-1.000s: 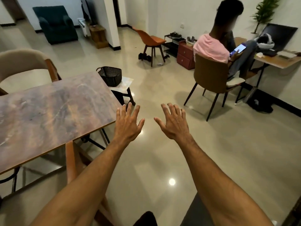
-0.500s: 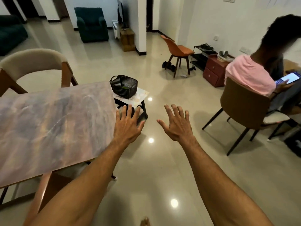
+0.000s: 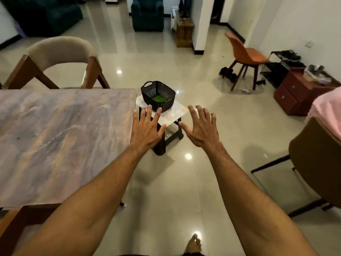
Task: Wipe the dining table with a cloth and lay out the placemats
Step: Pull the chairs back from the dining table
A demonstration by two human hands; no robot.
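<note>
The dining table [image 3: 60, 137] with a marbled brown-grey top fills the left of the view. Just past its right corner a black woven basket [image 3: 166, 93] stands on a small white stool [image 3: 177, 112]; something green [image 3: 157, 98] lies in the basket's bottom. My left hand [image 3: 146, 128] hovers with spread straight fingers over the table's right edge, in front of the basket. My right hand [image 3: 202, 128] hangs beside it above the floor, fingers spread, holding nothing.
A beige-backed wooden chair [image 3: 60, 58] stands behind the table. A person in a pink shirt [image 3: 327, 111] sits on a brown chair [image 3: 317, 174] at the right. An orange chair [image 3: 245, 56], a red drawer unit [image 3: 295, 95] and a shoe rack [image 3: 282, 65] line the far right.
The view has swung left and moved forward; the basket and stool are now closer and right in front of my hands. Both hands stay spread and hold nothing.
</note>
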